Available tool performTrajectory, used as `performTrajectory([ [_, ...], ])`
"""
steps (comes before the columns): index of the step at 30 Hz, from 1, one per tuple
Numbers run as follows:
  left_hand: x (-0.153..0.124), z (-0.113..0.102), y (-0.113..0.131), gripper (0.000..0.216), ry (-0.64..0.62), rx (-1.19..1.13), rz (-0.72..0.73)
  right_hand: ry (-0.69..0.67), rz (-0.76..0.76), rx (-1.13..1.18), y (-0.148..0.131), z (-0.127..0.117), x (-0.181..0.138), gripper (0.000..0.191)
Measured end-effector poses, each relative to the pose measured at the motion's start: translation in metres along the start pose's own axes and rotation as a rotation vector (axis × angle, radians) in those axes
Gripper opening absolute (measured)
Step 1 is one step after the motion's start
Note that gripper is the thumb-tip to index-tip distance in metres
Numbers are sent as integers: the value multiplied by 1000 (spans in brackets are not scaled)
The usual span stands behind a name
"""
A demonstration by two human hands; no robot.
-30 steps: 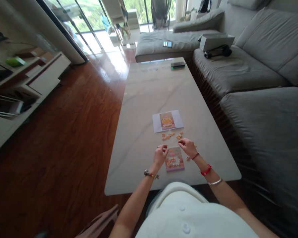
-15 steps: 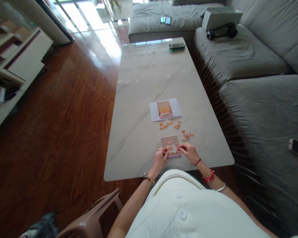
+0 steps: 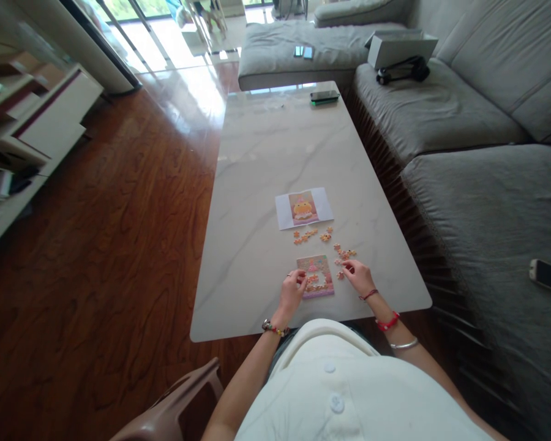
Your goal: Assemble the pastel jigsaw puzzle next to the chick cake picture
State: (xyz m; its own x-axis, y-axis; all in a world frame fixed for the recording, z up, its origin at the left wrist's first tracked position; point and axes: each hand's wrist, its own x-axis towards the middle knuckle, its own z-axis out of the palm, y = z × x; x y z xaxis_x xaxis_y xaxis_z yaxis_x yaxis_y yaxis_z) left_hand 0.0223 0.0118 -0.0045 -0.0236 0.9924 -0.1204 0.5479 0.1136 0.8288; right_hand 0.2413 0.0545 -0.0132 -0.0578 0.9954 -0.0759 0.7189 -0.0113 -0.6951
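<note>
A small pink puzzle board [image 3: 316, 274] lies near the front edge of the pale marble table [image 3: 275, 159], partly filled with pieces. My left hand [image 3: 292, 290] rests at the board's left edge, fingers curled against it. To the right of the board, my right hand [image 3: 359, 276] has its fingertips pinched at the loose orange pieces [image 3: 343, 253]. More loose pieces [image 3: 310, 234] lie just beyond the board. A printed reference picture [image 3: 303, 207] of a yellow figure sits farther up the table.
A phone [image 3: 324, 96] lies at the table's far end. A grey sofa [image 3: 477, 153] runs along the right, with a box [image 3: 401, 49] and another phone [image 3: 549, 277] on it. Wooden floor and shelves are at the left; a brown plastic stool [image 3: 174, 404] stands by my left leg.
My right hand has moved off the board to the loose pieces at its right. The left hand stays at the board's left edge. The camera has shifted slightly.
</note>
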Motion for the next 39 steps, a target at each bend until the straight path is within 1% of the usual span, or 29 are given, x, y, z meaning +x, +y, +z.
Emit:
performTrajectory([
  [4, -1, -2, 1, 16, -5, 5, -16, 56, -28, -83, 6, 2, 13, 28],
  [6, -2, -2, 2, 16, -11, 11, -23, 88, -29, -128, 8, 2, 19, 31],
  [9, -3, -2, 2, 15, -18, 13, -32, 71, -21, -175, 10, 2, 25, 23],
  [12, -3, -1, 1, 15, -14, 5, -39, 47, -28, -172, 13, 2, 27, 14],
  [15, -4, -1, 1, 15, -14, -2, -40, 55, -15, -116, 15, 2, 27, 11],
  [17, -4, -1, 0, 15, -14, -3, -34, 53, 23, -46, 14, 0, 28, 12],
  [20, -4, -1, -2, 14, -9, 3, -28, -8, 99, 68, 11, -4, 28, 17],
  [22, -4, -1, -3, 15, -2, 10, -22, -66, 122, 75, 10, -8, 28, 20],
  [28, -5, -1, -5, 14, 3, 28, -2, -260, 95, -197, 15, -21, 29, 12],
  [32, -5, 0, -6, 13, -1, 34, -7, -289, 115, -217, 17, -22, 29, 12],
  [36, -4, 1, -8, 12, 2, 43, -9, -297, 135, -213, 13, -21, 29, 14],
  [38, -5, 1, -9, 12, 7, 46, -1, -315, 159, -133, 8, -21, 27, 16],
  [39, -5, 1, -10, 12, 10, 47, 3, -334, 180, -45, 4, -21, 25, 17],
])
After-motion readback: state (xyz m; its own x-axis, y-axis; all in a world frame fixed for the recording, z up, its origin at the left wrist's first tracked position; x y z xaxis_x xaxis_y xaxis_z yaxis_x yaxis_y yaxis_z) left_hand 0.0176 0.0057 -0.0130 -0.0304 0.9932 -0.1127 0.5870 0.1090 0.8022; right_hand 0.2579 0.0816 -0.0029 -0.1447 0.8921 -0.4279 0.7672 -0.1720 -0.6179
